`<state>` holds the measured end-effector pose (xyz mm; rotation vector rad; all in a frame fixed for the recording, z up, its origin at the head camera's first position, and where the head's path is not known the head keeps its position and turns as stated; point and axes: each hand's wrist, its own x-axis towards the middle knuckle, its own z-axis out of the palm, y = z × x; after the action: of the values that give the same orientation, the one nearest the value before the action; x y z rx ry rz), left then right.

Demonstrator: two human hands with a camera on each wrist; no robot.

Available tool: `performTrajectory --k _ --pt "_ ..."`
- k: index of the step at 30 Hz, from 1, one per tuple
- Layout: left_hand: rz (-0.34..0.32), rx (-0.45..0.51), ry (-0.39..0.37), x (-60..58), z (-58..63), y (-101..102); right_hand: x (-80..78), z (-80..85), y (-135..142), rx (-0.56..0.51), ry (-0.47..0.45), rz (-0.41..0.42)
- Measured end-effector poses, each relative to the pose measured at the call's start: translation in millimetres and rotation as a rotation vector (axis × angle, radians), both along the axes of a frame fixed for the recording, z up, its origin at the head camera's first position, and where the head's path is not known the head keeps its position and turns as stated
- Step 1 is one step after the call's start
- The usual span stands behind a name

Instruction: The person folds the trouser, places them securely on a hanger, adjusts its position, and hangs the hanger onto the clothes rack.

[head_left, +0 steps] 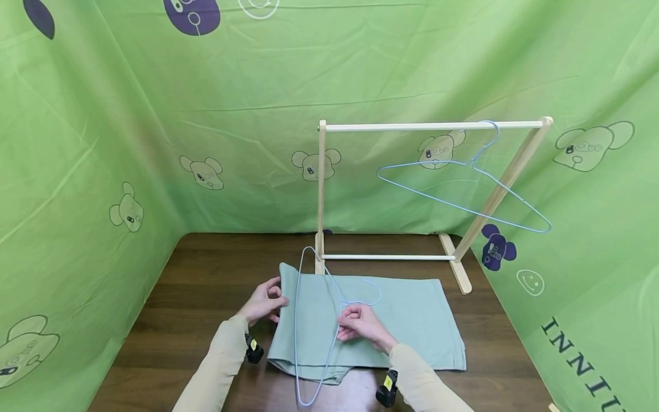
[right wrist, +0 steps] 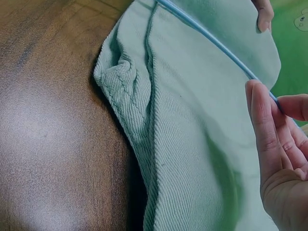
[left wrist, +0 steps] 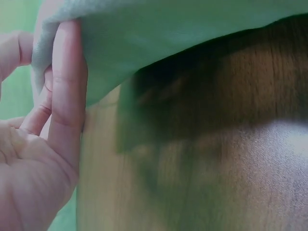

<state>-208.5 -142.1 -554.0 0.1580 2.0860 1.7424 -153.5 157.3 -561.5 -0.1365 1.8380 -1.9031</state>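
Note:
A pale green folded garment [head_left: 407, 326], which looks like a pair of trousers, lies flat on the table. My left hand [head_left: 264, 302] pinches its left edge, slightly lifted; in the left wrist view the fabric [left wrist: 159, 38] passes between thumb and fingers. A light blue wire hanger [head_left: 296, 343] is tilted on its side over the garment's left part, its hook pointing right. Between thumb and fingertips, my right hand [head_left: 362, 323] holds the hanger near its neck. In the right wrist view, the hanger's blue wire [right wrist: 211, 38] crosses above the fabric and a stitched, folded corner [right wrist: 122, 82] shows.
Behind the garment stands a wooden rack [head_left: 321, 194] with a white top bar [head_left: 401, 127]. A second blue hanger [head_left: 437, 197] hangs from the bar's right side. Brown tabletop [head_left: 206, 286] surrounds the garment, and a green printed curtain [head_left: 257, 86] encloses the space.

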Motion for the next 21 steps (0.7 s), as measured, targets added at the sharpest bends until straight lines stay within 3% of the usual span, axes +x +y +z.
performTrajectory --k 12,21 --pt "0.007 -0.020 -0.028 0.5 4.1 6.7 3.9 -0.4 3.1 0.014 -0.003 -0.023" --pt "-0.030 0.028 -0.030 1.0 4.3 11.2 2.9 -4.9 -2.4 -0.041 -0.076 -0.052"
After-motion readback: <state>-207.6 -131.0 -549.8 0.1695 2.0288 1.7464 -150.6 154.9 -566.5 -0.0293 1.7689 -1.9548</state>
